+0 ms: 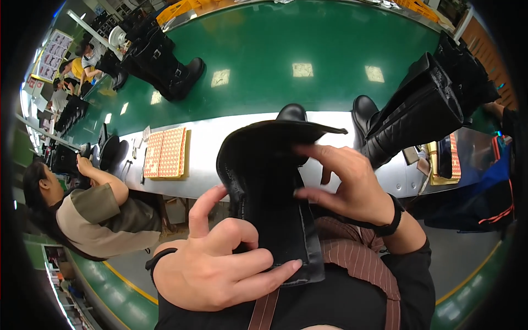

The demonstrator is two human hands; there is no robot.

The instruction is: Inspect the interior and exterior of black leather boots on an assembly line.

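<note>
A tall black boot [272, 220] lies in front of my body with its shaft spread open, showing the dark lining. Its rounded toe [292, 112] points away from me over the metal edge of the bench. My left hand [225, 258] grips the shaft from the left, index finger along the outer edge and the lower fingers bent over the lining. On the right side, my right hand [352, 184] has thumb and forefinger spread apart, their tips against the opened shaft. The right fingertips are slightly blurred, and the inside of the boot is too dark to make out.
Black boots [410, 113] stand at the right, and more boots [165, 63] at the far left on the green bench [258, 49]. Sticker sheets [165, 153] lie on the metal strip [206, 143]. A co-worker [99, 214] sits at the left.
</note>
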